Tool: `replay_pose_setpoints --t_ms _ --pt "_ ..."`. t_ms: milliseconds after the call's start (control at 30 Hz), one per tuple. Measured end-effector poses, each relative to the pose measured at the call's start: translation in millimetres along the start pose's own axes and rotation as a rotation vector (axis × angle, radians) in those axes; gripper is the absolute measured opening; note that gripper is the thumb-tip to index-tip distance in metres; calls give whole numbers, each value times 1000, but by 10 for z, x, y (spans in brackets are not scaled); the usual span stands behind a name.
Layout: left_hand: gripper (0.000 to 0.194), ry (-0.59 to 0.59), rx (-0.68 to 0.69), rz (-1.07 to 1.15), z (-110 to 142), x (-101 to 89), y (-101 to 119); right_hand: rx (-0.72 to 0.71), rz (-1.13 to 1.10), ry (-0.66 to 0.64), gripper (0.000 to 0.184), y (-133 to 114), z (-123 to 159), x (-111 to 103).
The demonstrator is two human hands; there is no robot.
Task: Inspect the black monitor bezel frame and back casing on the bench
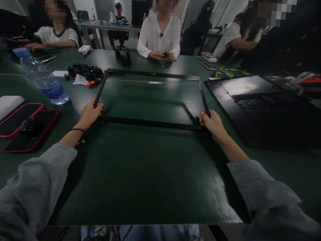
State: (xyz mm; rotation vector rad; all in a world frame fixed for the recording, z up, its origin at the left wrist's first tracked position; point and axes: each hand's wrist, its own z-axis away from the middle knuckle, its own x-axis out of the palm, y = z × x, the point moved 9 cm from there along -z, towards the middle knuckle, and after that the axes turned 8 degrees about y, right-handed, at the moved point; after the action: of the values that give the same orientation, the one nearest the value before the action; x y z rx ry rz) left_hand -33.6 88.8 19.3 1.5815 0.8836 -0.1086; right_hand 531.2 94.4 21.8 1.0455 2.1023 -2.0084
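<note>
A thin black rectangular frame, which looks like a laptop screen bezel (149, 123), is held up a little above the green table (143, 179), tilted with its far edge raised. My left hand (90, 113) is closed round its left side near the front corner. On the opposite side my right hand (213, 122) grips the bezel near its front right corner. Through its open middle the tabletop shows, with the bezel's shadow on it. To the right of my right hand lies a large dark panel (235, 112), perhaps a laptop part.
Left of my hands are a tilted water bottle (44, 77), a white device (1, 111), and two red-edged phones (46, 124), one with a small black object (31, 126) on it. Black cables (85, 73) lie beyond. A person in white (161, 33) sits opposite; other people sit around.
</note>
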Motion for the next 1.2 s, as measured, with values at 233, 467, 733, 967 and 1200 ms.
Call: replay_pose_setpoints --t_ms 233,467,733,967,1200 --pt "46 11 5 -3 -33 5 -59 -10 5 4 4 -9 5 -9" --pt "46 17 12 -3 -52 14 -68 -7 3 16 5 -44 25 -15" --pt "45 7 7 7 -32 10 -52 -17 1 13 5 -24 7 -13" --pt "44 11 10 6 -31 5 -47 -17 1 12 4 -24 2 -12" --pt "43 14 2 -9 -30 0 -36 -6 9 8 3 -12 -2 -8"
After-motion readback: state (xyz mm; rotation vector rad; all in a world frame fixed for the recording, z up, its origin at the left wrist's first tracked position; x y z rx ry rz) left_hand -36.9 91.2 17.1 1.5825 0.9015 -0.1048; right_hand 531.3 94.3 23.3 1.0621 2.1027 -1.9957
